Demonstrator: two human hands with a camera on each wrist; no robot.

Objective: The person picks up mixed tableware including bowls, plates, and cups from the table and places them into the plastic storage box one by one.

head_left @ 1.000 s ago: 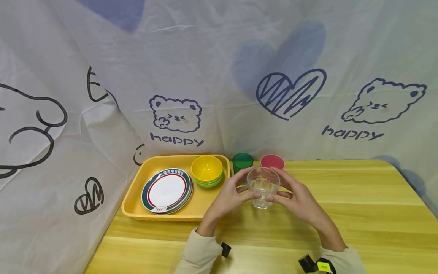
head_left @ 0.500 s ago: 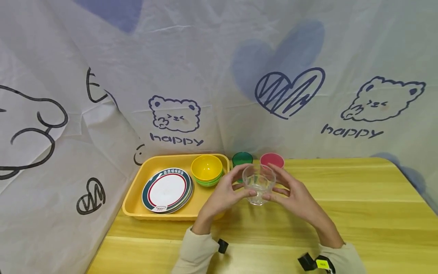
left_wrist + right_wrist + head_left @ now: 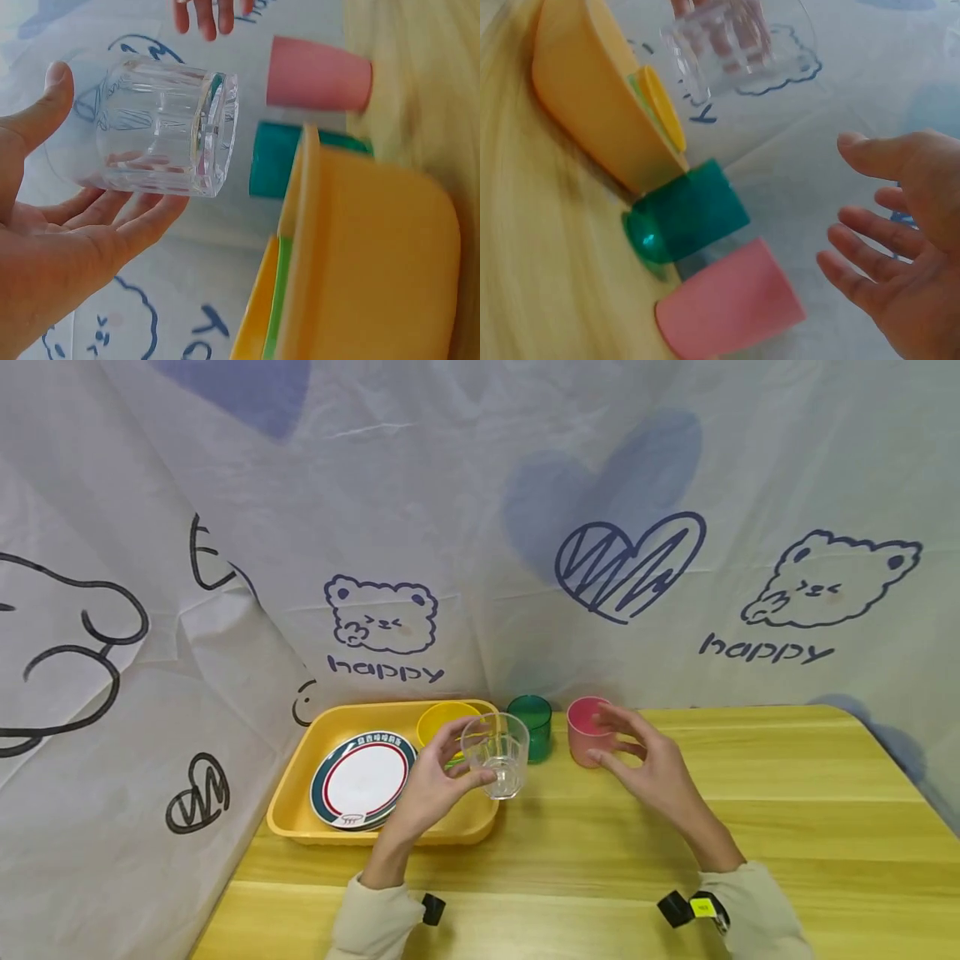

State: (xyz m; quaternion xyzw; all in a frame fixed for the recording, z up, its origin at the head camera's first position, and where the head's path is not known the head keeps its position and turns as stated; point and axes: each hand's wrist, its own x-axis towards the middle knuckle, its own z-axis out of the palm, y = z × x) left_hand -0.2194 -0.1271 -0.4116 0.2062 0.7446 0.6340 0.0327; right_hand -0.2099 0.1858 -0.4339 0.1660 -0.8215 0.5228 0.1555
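Note:
My left hand point(image 3: 427, 789) grips a clear drinking glass point(image 3: 157, 131) by its side, thumb at one side and fingers at the other. The glass hangs in the air near the right end of the yellow tray, tilted slightly in the head view. My right hand point(image 3: 900, 240) holds nothing, its fingers spread and slightly bent. In the right wrist view it is apart from the pink cup point(image 3: 735, 300), though it overlaps the cup in the head view. Between the glass and the pink cup stands a green see-through cup point(image 3: 538, 739).
The yellow tray point(image 3: 322, 731) sits at the table's left, holding stacked plates point(image 3: 363, 781) and yellow and green bowls point(image 3: 438, 720). A printed cloth point(image 3: 465, 527) hangs behind the wooden table point(image 3: 787, 793).
My right hand has let go of the glass and moved slightly right. My left hand has carried the glass left, toward the tray. More of the pink and green cups now shows.

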